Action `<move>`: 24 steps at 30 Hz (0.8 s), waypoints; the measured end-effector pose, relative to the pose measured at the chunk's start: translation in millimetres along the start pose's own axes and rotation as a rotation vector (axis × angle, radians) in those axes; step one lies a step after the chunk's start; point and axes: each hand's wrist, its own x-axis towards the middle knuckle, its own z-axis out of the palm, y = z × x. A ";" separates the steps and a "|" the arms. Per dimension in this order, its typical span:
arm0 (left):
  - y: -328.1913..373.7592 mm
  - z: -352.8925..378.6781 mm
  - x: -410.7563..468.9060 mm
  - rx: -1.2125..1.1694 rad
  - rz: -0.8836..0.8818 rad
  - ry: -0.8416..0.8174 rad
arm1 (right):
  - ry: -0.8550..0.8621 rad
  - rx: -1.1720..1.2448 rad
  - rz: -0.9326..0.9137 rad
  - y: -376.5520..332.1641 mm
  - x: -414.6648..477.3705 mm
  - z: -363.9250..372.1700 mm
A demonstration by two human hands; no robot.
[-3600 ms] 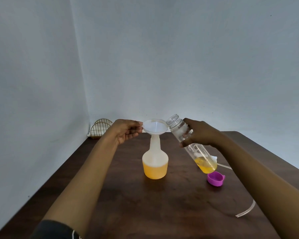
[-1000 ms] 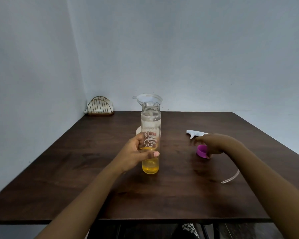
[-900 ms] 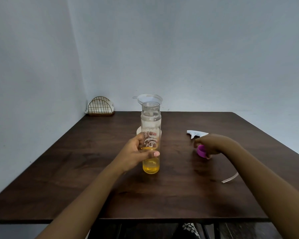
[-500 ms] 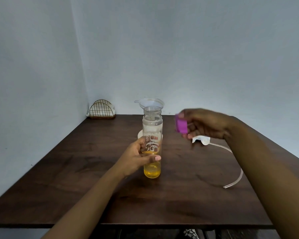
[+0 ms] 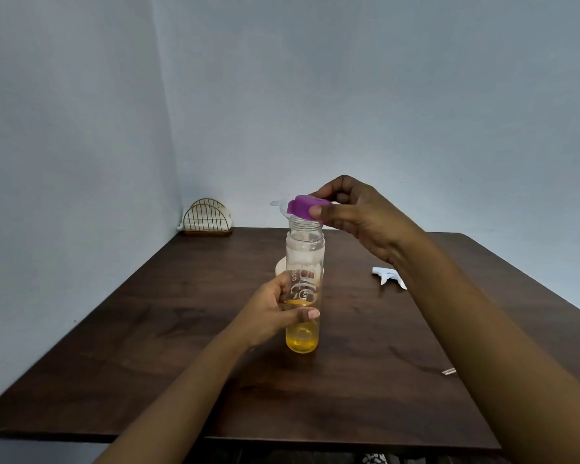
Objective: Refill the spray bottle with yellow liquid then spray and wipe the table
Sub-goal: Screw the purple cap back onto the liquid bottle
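A tall clear bottle (image 5: 304, 249) with a little yellow liquid at its bottom stands upright on the dark wooden table (image 5: 168, 329). My left hand (image 5: 271, 313) grips its middle. My right hand (image 5: 355, 212) pinches a purple cap (image 5: 302, 206) tilted just above the bottle's open mouth. Behind the bottle, mostly hidden, stands the white spray bottle (image 5: 279, 266) with a clear funnel (image 5: 278, 205) in its neck. The white spray head (image 5: 387, 275) lies on the table to the right, partly behind my right forearm.
A gold wire rack (image 5: 207, 218) sits in the far left corner against the wall. The end of the spray head's clear tube (image 5: 448, 371) shows beside my right forearm. Walls close off the table's far and left sides.
My right hand lifted the purple cap off the table and carried it left to just over the clear bottle's mouth. My left hand has kept its hold on the bottle.
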 end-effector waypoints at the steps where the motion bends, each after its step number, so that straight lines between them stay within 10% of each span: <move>1: -0.3 0.0 0.0 -0.002 -0.003 -0.002 | -0.015 -0.028 -0.012 1.3 0.0 -0.9; 18: 1.8 -0.8 -0.3 0.000 -0.024 -0.018 | -0.511 -0.807 0.030 -48.3 22.1 -8.8; 24: -0.5 -1.4 -0.2 -0.004 -0.018 -0.005 | -0.356 -1.185 -0.024 -57.7 26.0 10.0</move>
